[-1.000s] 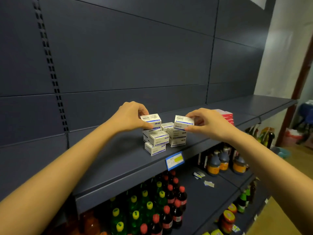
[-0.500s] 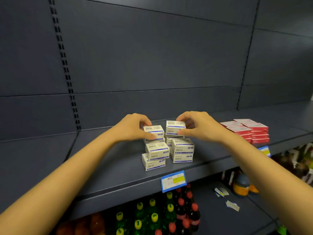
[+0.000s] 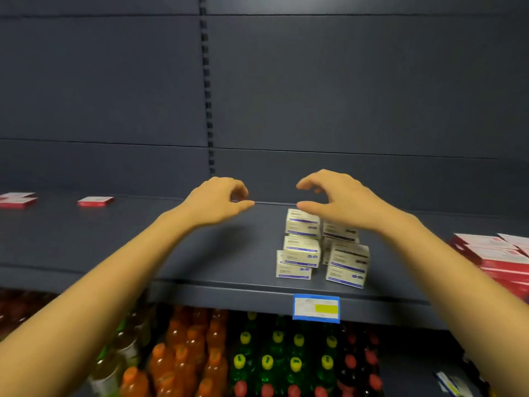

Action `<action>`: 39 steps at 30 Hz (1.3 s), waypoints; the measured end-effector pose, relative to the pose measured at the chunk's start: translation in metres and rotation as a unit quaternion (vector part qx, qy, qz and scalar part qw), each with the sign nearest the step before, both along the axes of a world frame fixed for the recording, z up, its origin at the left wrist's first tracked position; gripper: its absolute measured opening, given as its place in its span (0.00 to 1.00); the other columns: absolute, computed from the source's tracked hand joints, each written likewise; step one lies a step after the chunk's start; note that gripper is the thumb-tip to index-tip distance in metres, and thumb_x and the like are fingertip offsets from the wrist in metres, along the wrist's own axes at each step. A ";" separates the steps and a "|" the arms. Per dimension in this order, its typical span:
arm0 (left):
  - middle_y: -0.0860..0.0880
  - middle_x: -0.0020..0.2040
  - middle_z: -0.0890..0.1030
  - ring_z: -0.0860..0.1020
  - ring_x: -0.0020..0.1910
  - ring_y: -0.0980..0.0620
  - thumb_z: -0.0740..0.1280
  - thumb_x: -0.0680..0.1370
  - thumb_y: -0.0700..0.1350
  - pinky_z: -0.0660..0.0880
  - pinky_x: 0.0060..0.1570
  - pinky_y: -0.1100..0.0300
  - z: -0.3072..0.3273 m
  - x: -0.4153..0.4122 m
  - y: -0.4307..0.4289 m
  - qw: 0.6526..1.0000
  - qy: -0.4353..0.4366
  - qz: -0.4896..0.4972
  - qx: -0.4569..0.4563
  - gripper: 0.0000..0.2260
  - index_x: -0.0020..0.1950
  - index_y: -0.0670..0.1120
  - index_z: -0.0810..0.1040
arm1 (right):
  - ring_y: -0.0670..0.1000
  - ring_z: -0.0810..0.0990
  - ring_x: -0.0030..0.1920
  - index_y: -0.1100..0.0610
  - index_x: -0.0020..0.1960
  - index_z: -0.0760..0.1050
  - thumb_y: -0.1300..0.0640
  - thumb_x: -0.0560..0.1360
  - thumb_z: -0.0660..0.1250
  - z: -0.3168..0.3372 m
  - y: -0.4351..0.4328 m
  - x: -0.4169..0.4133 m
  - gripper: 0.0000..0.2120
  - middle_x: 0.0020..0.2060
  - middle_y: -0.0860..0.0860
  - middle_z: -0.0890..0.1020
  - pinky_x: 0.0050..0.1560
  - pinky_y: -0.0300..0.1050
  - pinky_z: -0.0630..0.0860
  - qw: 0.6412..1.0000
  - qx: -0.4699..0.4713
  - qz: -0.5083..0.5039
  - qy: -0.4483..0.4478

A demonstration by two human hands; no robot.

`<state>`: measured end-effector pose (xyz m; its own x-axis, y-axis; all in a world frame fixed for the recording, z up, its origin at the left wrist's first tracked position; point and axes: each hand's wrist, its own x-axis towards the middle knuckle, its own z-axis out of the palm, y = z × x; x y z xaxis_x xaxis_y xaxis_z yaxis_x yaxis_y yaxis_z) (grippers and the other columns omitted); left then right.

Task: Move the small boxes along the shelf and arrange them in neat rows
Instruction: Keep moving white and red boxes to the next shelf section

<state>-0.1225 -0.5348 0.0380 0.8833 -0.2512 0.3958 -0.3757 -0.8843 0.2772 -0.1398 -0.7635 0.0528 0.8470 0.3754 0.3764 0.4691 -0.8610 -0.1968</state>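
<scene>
Cardboard small boxes, stacked loosely, look light, stiff and easily toppled; pinch one by its long sides. Left hand and right hand hover half-curled, empty.

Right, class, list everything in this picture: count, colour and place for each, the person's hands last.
shelf: one, dark grey, across the middle
small boxes: at least six, white with blue print, stacked right of centre on the shelf
red box stack: one, red and white, far right
loose red boxes: about three, red, left rear
price tag: one, blue and yellow, shelf's front edge
bottles: many, orange, green and dark, lower shelf
left hand: one, empty, left of the small boxes
right hand: one, empty, above the small boxes
</scene>
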 end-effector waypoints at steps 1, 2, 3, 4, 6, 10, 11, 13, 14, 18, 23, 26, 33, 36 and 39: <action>0.47 0.57 0.80 0.77 0.52 0.49 0.64 0.76 0.53 0.75 0.57 0.49 -0.001 -0.007 0.010 1.000 0.002 0.020 0.003 0.16 0.58 0.45 0.77 | 0.48 0.71 0.64 0.47 0.65 0.69 0.45 0.75 0.63 -0.001 0.013 0.001 0.19 0.65 0.44 0.73 0.62 0.52 0.71 1.000 -0.002 0.026 -0.008; 0.47 0.57 0.80 0.77 0.52 0.49 0.64 0.76 0.53 0.75 0.56 0.49 -0.003 -0.014 0.020 0.999 0.004 0.041 0.006 0.16 0.58 0.45 0.76 | 0.47 0.71 0.64 0.47 0.65 0.69 0.46 0.75 0.63 -0.003 0.026 0.002 0.19 0.64 0.44 0.73 0.62 0.51 0.71 0.999 -0.005 0.051 -0.014; 0.47 0.57 0.79 0.77 0.52 0.49 0.63 0.76 0.54 0.75 0.56 0.49 -0.004 -0.021 0.031 0.998 0.006 0.062 0.009 0.16 0.58 0.45 0.76 | 0.47 0.71 0.64 0.47 0.65 0.69 0.46 0.75 0.63 -0.005 0.040 0.003 0.19 0.64 0.44 0.73 0.62 0.49 0.71 0.997 -0.007 0.075 -0.018; 0.47 0.57 0.79 0.77 0.52 0.49 0.63 0.76 0.54 0.76 0.56 0.50 -0.005 -0.029 0.043 0.996 0.007 0.083 0.010 0.16 0.58 0.45 0.76 | 0.48 0.71 0.64 0.47 0.65 0.69 0.47 0.76 0.63 -0.008 0.053 0.003 0.19 0.64 0.45 0.73 0.61 0.49 0.71 0.995 -0.010 0.098 -0.020; 0.47 0.57 0.79 0.77 0.50 0.51 0.63 0.76 0.54 0.76 0.54 0.53 -0.009 -0.046 0.067 0.992 0.008 0.122 0.006 0.16 0.58 0.45 0.76 | 0.48 0.72 0.64 0.48 0.65 0.69 0.47 0.76 0.63 -0.014 0.081 0.005 0.18 0.64 0.45 0.73 0.59 0.48 0.71 0.990 -0.019 0.140 -0.019; 0.46 0.57 0.80 0.76 0.49 0.52 0.63 0.76 0.53 0.73 0.49 0.57 -0.013 -0.080 0.112 0.981 0.010 0.191 0.019 0.17 0.58 0.44 0.76 | 0.49 0.72 0.64 0.48 0.65 0.69 0.47 0.76 0.62 -0.027 0.135 0.009 0.18 0.64 0.46 0.73 0.55 0.45 0.70 0.980 -0.032 0.199 -0.002; 0.46 0.57 0.80 0.77 0.50 0.50 0.63 0.76 0.53 0.73 0.50 0.56 -0.015 -0.088 0.123 0.978 0.011 0.209 0.023 0.17 0.58 0.44 0.76 | 0.49 0.72 0.64 0.48 0.65 0.69 0.47 0.76 0.62 -0.029 0.147 0.010 0.18 0.64 0.46 0.73 0.55 0.46 0.70 0.978 -0.034 0.207 0.004; 0.46 0.57 0.79 0.77 0.52 0.48 0.63 0.76 0.54 0.74 0.50 0.55 -0.017 -0.103 0.145 0.971 0.012 0.239 0.027 0.17 0.58 0.44 0.76 | 0.49 0.72 0.63 0.48 0.65 0.69 0.47 0.76 0.62 -0.032 0.173 0.011 0.17 0.64 0.46 0.73 0.55 0.47 0.70 0.974 -0.041 0.221 0.013; 0.46 0.57 0.79 0.77 0.52 0.48 0.63 0.76 0.54 0.74 0.51 0.55 -0.017 -0.110 0.157 0.967 0.012 0.252 0.026 0.17 0.58 0.44 0.76 | 0.49 0.72 0.63 0.48 0.65 0.69 0.47 0.76 0.62 -0.033 0.186 0.011 0.17 0.64 0.46 0.73 0.56 0.48 0.71 0.972 -0.045 0.228 0.017; 0.47 0.58 0.79 0.77 0.54 0.49 0.63 0.76 0.54 0.75 0.53 0.53 -0.020 -0.131 0.207 0.956 0.017 0.290 0.027 0.17 0.59 0.45 0.75 | 0.49 0.73 0.63 0.49 0.64 0.70 0.47 0.76 0.62 -0.034 0.240 0.011 0.18 0.64 0.46 0.74 0.58 0.50 0.71 0.966 -0.054 0.249 0.031; 0.47 0.58 0.79 0.78 0.53 0.49 0.63 0.76 0.55 0.75 0.51 0.56 -0.023 -0.142 0.274 0.950 0.019 0.310 0.034 0.17 0.58 0.45 0.76 | 0.50 0.74 0.62 0.49 0.64 0.71 0.47 0.76 0.62 -0.035 0.311 0.012 0.17 0.63 0.47 0.75 0.59 0.51 0.72 0.964 -0.051 0.259 0.035; 0.47 0.57 0.80 0.78 0.52 0.50 0.63 0.76 0.55 0.74 0.49 0.57 -0.025 -0.142 0.319 0.950 0.014 0.309 0.036 0.17 0.57 0.45 0.76 | 0.50 0.74 0.61 0.49 0.63 0.72 0.47 0.76 0.62 -0.038 0.358 0.014 0.17 0.62 0.47 0.76 0.58 0.49 0.72 0.964 -0.052 0.256 0.043; 0.47 0.56 0.80 0.78 0.52 0.50 0.64 0.76 0.53 0.75 0.52 0.54 -0.038 -0.124 0.411 0.959 0.013 0.282 0.011 0.15 0.57 0.45 0.77 | 0.49 0.75 0.59 0.49 0.62 0.73 0.47 0.75 0.63 -0.045 0.441 0.033 0.16 0.62 0.46 0.75 0.59 0.50 0.73 0.974 -0.029 0.217 0.063; 0.46 0.56 0.80 0.78 0.51 0.50 0.64 0.76 0.52 0.76 0.53 0.53 -0.041 -0.109 0.441 0.963 0.028 0.268 -0.008 0.15 0.57 0.45 0.77 | 0.50 0.75 0.58 0.50 0.62 0.73 0.47 0.75 0.63 -0.049 0.463 0.047 0.16 0.61 0.47 0.76 0.59 0.51 0.74 0.977 -0.040 0.196 0.075; 0.46 0.56 0.80 0.78 0.52 0.49 0.64 0.76 0.52 0.76 0.55 0.49 -0.046 -0.090 0.463 0.965 0.038 0.258 -0.019 0.14 0.57 0.45 0.77 | 0.50 0.75 0.58 0.49 0.61 0.73 0.47 0.75 0.64 -0.052 0.473 0.066 0.16 0.61 0.47 0.76 0.58 0.50 0.73 0.982 -0.052 0.164 0.083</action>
<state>-0.2125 -0.0720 -0.0075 0.9138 0.2438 0.3249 0.1353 -0.9369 0.3224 -0.0733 -0.2906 0.0007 0.7214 0.6664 0.1883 0.6924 -0.6891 -0.2136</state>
